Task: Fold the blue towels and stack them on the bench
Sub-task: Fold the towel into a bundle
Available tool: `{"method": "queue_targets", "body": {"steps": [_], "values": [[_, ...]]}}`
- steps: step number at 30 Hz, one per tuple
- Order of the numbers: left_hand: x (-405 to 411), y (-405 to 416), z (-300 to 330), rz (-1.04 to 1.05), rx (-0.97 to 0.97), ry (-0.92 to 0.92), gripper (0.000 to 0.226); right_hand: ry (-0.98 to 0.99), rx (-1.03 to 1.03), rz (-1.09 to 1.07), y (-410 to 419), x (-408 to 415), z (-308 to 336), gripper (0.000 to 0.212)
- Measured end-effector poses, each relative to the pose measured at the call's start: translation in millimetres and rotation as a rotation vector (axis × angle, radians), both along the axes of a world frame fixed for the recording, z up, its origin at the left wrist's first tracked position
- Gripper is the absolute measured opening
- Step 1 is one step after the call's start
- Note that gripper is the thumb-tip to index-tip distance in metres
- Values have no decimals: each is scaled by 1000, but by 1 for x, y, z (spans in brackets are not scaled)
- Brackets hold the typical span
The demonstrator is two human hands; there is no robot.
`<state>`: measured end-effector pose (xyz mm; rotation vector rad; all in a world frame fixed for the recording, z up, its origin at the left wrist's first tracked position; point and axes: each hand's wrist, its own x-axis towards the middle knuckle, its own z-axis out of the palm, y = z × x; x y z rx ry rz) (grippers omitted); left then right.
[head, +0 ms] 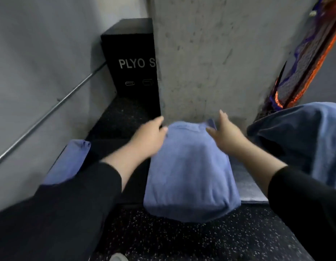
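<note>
A blue towel (189, 172) lies across the dark bench (129, 185), its near end hanging over the front edge. My left hand (148, 138) rests at the towel's far left corner with fingers fairly straight. My right hand (225, 132) reaches to the far right corner, fingers extended and touching the cloth. A folded blue towel (69, 162) lies at the bench's left end. A loose heap of blue towels (302, 138) sits on the right.
A concrete pillar (219, 53) rises right behind the bench. A black plyo box (133, 59) stands at the back left by a grey wall with a metal rail (50, 113). Speckled rubber floor (182, 238) lies below. An orange and purple net (304, 63) hangs at the right.
</note>
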<state>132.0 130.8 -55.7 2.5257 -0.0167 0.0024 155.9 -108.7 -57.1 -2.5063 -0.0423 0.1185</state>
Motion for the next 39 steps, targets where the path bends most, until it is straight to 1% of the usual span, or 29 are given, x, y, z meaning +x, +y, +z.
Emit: {"method": "queue_targets", "body": {"steps": [2,4,5,6,10,17,20,21,22,23,24,26,28,29,31,36,39], "values": [[-32,-9,-54,-131,241,137,54,115,-147,118,8,-28,-40,72],[-53,-12,-91,-288,461,276,62,264,-271,232,16,-50,-73,70],[-57,-11,-102,-330,524,327,66,302,-333,278,18,-56,-85,71],[-57,-8,-106,-344,543,359,68,304,-384,310,18,-59,-96,73],[-51,1,-110,-331,529,376,69,192,-486,388,11,-60,-113,83],[-18,3,-114,-240,500,321,65,73,-434,355,3,-20,-124,80],[-14,-2,-114,-188,567,217,63,11,-419,293,7,-19,-122,79],[-13,-4,-110,-203,565,160,61,-10,-439,282,9,-21,-119,78],[-12,-6,-107,-242,523,120,57,-21,-464,276,11,-25,-116,75],[-11,-8,-102,-296,457,117,53,-18,-488,272,14,-29,-111,71],[-12,-9,-99,-357,411,158,53,-3,-505,270,16,-33,-108,66],[-15,-11,-98,-485,439,281,67,65,-518,288,21,-42,-103,63],[-15,-9,-103,-540,499,338,82,140,-549,336,23,-48,-105,75],[-13,-7,-106,-539,510,336,85,162,-562,353,23,-48,-108,82],[-8,-3,-111,-514,508,314,85,159,-559,365,19,-42,-115,86],[3,-5,-113,-408,504,249,79,96,-496,357,6,-12,-127,80],[0,-14,-105,-356,505,134,67,38,-477,335,0,0,-134,78]]}}
